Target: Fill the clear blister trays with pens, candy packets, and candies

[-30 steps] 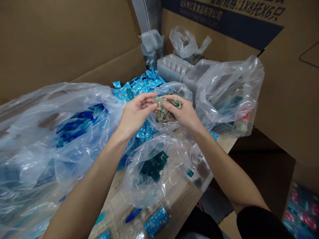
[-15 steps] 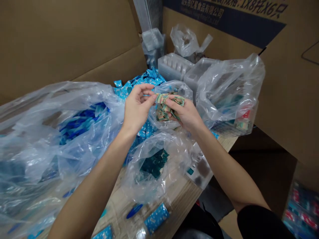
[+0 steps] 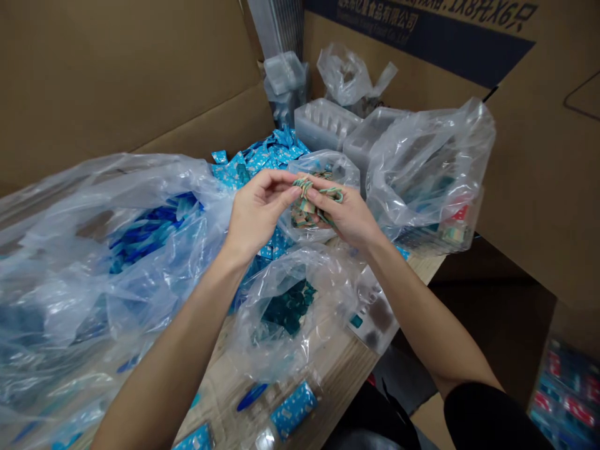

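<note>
My right hand [image 3: 349,215] is closed round a bunch of small pastel green, pink and tan wrapped sweets [image 3: 307,209], held over an open clear plastic bag [image 3: 323,165]. My left hand [image 3: 255,212] meets it from the left, its fingertips pinched on the top of the same bunch. Both hands hover above the wooden table [image 3: 337,381]. Just below them sits another clear bag [image 3: 290,312] holding dark teal sweets.
A big clear bag of blue packets [image 3: 103,262] fills the left. Loose light-blue packets [image 3: 262,156] lie behind the hands. A clear bag [image 3: 431,175] with trays stands right; plastic trays [image 3: 323,125] and cardboard walls [image 3: 117,81] behind. Small blue packets [image 3: 293,409] lie near the table's front edge.
My left fingers lifted away from the bunch, then came back and pinched its top. The right hand stayed closed on the sweets almost in place.
</note>
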